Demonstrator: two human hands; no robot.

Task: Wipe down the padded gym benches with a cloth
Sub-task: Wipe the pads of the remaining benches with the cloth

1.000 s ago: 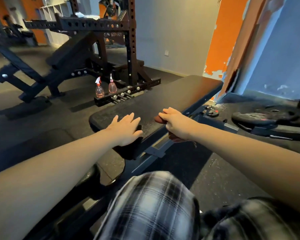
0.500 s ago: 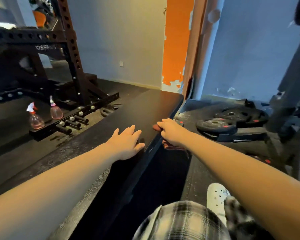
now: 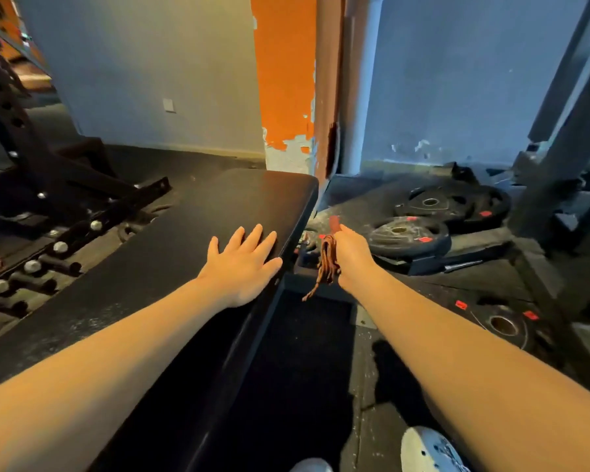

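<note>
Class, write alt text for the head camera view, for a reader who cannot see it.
A person's left hand lies flat on a black padded bench near its right edge, while the right hand grips a reddish-brown cloth in the air beside it. Beyond, weight plates lie on the floor.

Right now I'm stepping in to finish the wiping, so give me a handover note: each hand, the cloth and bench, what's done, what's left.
Left hand: flat on the bench pad near its right edge.
Right hand: grips the reddish cloth in the air, off the pad's right side.
Done: cannot tell; pale specks show on the near pad.
Left: lay the cloth on the pad, wipe it.
</note>
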